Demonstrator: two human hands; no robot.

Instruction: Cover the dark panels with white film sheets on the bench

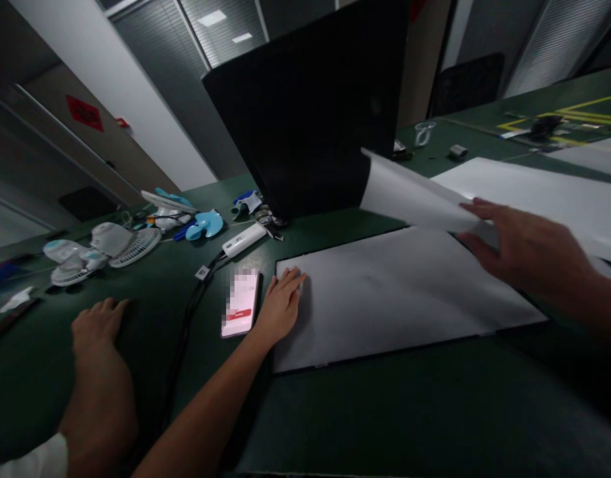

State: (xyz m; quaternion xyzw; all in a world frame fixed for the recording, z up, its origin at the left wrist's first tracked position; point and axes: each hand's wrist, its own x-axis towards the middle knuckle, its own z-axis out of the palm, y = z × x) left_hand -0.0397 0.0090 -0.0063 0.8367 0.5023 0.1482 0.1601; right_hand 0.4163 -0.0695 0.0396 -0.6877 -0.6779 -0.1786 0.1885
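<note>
Right hand [514, 245] pinches a curled white sheet [414, 194]; left hand [281, 305] lies open on a pale panel [385, 299].

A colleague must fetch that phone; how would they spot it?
Find the big upright black panel, then the white sheet lying flat on the green table before it. The person's left hand rests on that sheet's left end, and the phone lies left of the hand. Its lit pinkish screen with a red patch sets it apart from the white corded device beyond.
</note>
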